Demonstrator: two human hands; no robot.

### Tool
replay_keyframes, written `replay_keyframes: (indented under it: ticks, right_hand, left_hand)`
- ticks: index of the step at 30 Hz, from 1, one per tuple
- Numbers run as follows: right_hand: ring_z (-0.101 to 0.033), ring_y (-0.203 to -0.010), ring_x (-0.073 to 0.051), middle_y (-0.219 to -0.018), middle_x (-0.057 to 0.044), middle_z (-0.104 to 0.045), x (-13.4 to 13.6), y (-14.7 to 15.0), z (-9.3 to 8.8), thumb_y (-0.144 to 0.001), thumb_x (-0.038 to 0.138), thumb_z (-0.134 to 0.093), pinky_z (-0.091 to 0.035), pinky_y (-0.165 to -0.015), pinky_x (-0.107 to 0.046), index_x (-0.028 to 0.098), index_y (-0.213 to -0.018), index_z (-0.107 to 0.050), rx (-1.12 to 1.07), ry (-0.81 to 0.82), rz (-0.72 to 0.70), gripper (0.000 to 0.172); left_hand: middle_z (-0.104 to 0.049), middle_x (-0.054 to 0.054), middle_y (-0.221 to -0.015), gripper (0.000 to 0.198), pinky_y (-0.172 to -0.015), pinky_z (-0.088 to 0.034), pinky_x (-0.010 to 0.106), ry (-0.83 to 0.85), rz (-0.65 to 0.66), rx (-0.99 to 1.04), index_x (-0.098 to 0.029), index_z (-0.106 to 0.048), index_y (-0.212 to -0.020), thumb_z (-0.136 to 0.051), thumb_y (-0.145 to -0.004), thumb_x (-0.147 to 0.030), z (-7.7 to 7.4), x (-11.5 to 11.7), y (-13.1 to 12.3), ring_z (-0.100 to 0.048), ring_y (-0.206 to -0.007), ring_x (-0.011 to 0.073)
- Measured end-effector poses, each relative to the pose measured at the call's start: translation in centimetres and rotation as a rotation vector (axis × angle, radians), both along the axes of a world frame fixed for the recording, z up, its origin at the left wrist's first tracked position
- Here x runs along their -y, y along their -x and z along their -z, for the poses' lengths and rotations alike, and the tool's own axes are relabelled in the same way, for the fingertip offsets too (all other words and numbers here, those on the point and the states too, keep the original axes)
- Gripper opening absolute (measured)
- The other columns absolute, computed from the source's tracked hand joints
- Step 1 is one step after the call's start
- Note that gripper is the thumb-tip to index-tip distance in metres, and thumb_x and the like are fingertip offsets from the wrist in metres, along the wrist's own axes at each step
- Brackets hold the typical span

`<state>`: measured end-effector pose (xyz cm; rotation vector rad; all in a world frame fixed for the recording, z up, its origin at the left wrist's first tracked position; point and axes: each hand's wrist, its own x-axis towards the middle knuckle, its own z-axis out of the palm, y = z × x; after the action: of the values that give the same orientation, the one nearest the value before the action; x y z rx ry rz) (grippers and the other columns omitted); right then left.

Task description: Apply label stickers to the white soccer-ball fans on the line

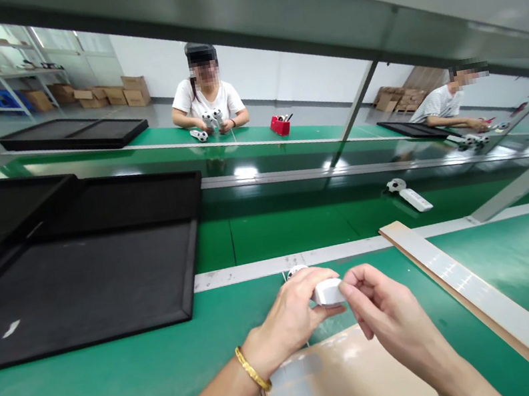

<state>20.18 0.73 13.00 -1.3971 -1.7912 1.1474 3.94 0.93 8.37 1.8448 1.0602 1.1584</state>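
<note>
My left hand [288,309] and my right hand [378,304] meet above the green workbench [124,390]. Between them, both hands pinch a small white rectangular block [328,292], which hides part of its shape. Just behind my left hand, a small white ball with black patches [297,270] is partly hidden by my fingers. A thin white cord appears to run from it past my left hand. A gold bangle [251,369] circles my left wrist. Below my hands lies a flat tan board [345,374].
A long tan-edged ruler-like strip [477,291] lies right of my hands. A black tray [72,291] fills the bench's left side. Across the far bench, a similar ball and white block [408,194] lie on green. Beyond, co-workers sit handling similar items; cardboard boxes [113,95] stand behind.
</note>
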Motion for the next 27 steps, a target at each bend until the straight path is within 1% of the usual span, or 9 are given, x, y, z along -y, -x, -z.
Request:
replay_keyframes:
  ticks: [6,9,15,21,27]
  right_hand:
    - [-0.041,-0.044,-0.011,-0.052,0.007,-0.043,-0.02,0.01,0.07,-0.091,0.048,-0.048,-0.034,-0.043,-0.024,0.023,-0.077,-0.049,0.011,-0.025,-0.002,0.028]
    - [-0.041,-0.043,-0.011,-0.052,0.007,-0.044,-0.03,0.07,-0.06,-0.091,0.048,-0.048,-0.035,-0.044,-0.024,0.023,-0.077,-0.048,0.012,-0.010,0.001,0.028]
    - [-0.040,-0.043,-0.011,-0.051,0.007,-0.042,-0.23,-0.03,0.07,-0.092,0.047,-0.047,-0.034,-0.044,-0.024,0.023,-0.078,-0.048,0.018,-0.011,-0.025,0.027]
    - [-0.041,-0.044,-0.012,-0.052,0.007,-0.043,-0.16,-0.05,0.04,-0.091,0.047,-0.047,-0.034,-0.044,-0.024,0.023,-0.078,-0.048,0.049,-0.034,-0.008,0.027]
    - [-0.039,-0.043,-0.011,-0.051,0.008,-0.042,-0.06,0.11,-0.05,-0.091,0.045,-0.047,-0.032,-0.044,-0.023,0.024,-0.077,-0.048,0.050,-0.041,0.008,0.025]
  left_hand:
    - [-0.065,0.005,-0.112,0.028,-0.093,-0.045,0.032,-0.016,-0.006,-0.005,-0.021,-0.062,-0.103,-0.074,-0.078,-0.026,0.24,0.00,-0.10,-0.059,-0.104,0.0206]
    - [-0.065,0.005,-0.111,0.031,-0.093,-0.045,0.031,-0.034,-0.012,-0.004,-0.021,-0.060,-0.106,-0.074,-0.078,-0.025,0.36,0.00,-0.17,-0.058,-0.104,0.0198]
    - [-0.065,0.005,-0.110,0.030,-0.093,-0.045,0.031,-0.030,-0.012,-0.008,-0.020,-0.060,-0.104,-0.074,-0.078,-0.024,0.36,0.05,-0.10,-0.058,-0.104,0.0199]
    - [-0.065,0.005,-0.111,0.033,-0.093,-0.045,0.030,-0.037,-0.013,-0.002,-0.020,-0.060,-0.106,-0.075,-0.077,-0.023,0.62,-0.04,-0.20,-0.058,-0.104,0.0189]
    - [-0.065,0.005,-0.112,0.033,-0.094,-0.044,0.029,-0.029,-0.015,-0.016,-0.019,-0.061,-0.105,-0.076,-0.077,-0.022,0.53,-0.06,-0.14,-0.058,-0.105,0.0185]
